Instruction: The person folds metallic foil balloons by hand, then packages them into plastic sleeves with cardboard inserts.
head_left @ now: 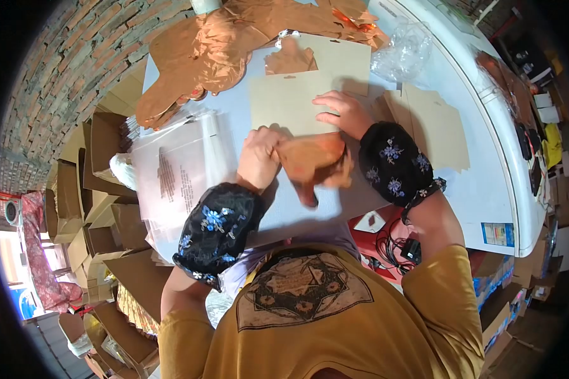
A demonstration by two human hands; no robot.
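Over the near middle of the white table, gripped one corner of an orange-brown piece, blurred at its right end, in the closed fingers of the left hand. Held the right hand open, fingers spread, just beyond that piece and over the right side of a beige card; could not tell whether touching it. Had a farther slotted card behind, with another brown piece at its left. Had printed clear bags stacked on the left, loose beige cards on the right, crumpled clear plastic far right, and heaped brown material far left
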